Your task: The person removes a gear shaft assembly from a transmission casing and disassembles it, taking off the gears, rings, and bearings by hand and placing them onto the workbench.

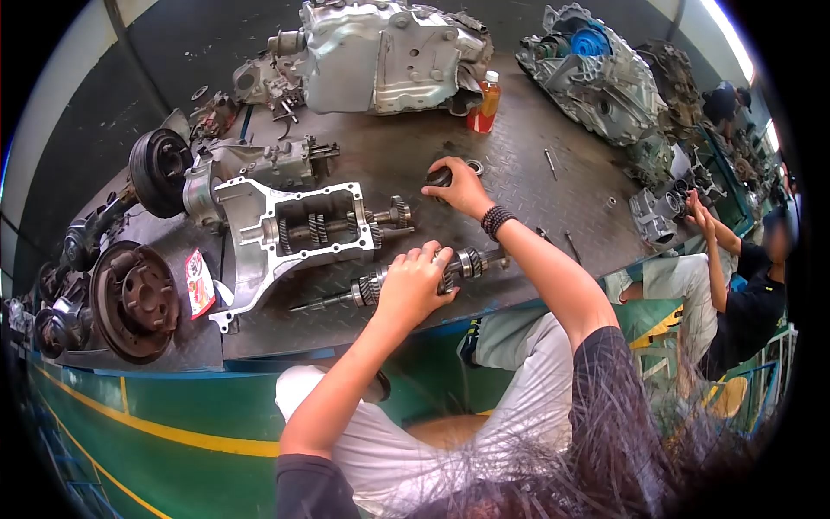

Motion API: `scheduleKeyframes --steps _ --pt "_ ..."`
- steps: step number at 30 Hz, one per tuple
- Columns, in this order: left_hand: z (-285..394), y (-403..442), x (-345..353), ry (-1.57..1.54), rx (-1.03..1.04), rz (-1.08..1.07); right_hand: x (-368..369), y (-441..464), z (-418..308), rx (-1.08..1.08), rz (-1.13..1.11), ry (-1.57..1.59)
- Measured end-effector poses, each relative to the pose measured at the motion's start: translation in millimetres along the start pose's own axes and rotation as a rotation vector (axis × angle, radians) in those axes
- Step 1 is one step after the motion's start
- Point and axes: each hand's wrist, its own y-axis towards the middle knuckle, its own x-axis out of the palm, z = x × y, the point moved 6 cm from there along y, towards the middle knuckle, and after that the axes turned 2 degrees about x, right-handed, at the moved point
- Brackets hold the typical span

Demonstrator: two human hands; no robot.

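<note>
My left hand (413, 284) is closed over the middle of a gear shaft (471, 262), which lies on the metal tabletop near the front edge. Gears show on both sides of the hand, and a thin splined end sticks out to the left. Farther back, my right hand (461, 188) grips a dark round part (439, 177), mostly covered by the fingers, so its exact kind is unclear. Just beyond that hand lies a small metal ring (473, 166). Left of my hands sits an opened gearbox housing (245, 275), with another gear shaft (318, 229) inside its frame.
A large silver transmission case (380, 60) and an orange-filled bottle (485, 104) stand at the back. Rusty brake drums (134, 303) are at left. Another casing (596, 86) sits back right. Small tools (551, 164) lie right. A co-worker (743, 294) sits at far right.
</note>
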Motion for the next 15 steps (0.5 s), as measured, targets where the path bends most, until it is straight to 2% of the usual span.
scheduleKeyframes --steps 3,4,7,8,11,12,13,15 --pt "-1.3 -1.8 0.7 0.01 0.009 0.017 -8.5 1.5 9.0 0.046 -0.055 -0.053" --pt "-1.9 -0.7 -0.1 0.009 0.008 0.017 -13.1 0.6 12.6 0.107 -0.144 -0.057" --pt "-1.9 -0.2 -1.4 -0.002 -0.004 -0.004 -42.8 -11.0 8.3 0.077 -0.098 -0.123" --pt "-1.9 0.0 -1.3 -0.006 -0.006 -0.012 -56.0 -14.9 4.9 -0.091 0.052 -0.079" --pt "-2.9 -0.7 1.3 -0.004 0.004 0.015 -96.5 -14.4 6.2 -0.122 0.277 0.102" --pt "-2.8 -1.1 1.2 -0.002 0.003 0.018 -109.5 -12.5 15.3 0.009 0.249 0.034" --pt "-2.7 -0.8 0.2 0.002 0.003 0.021 -119.7 -6.5 33.0 0.155 0.119 -0.103" --pt "-2.4 -1.0 -0.5 0.004 0.001 0.018 -132.3 -9.8 58.6 0.286 0.055 -0.363"
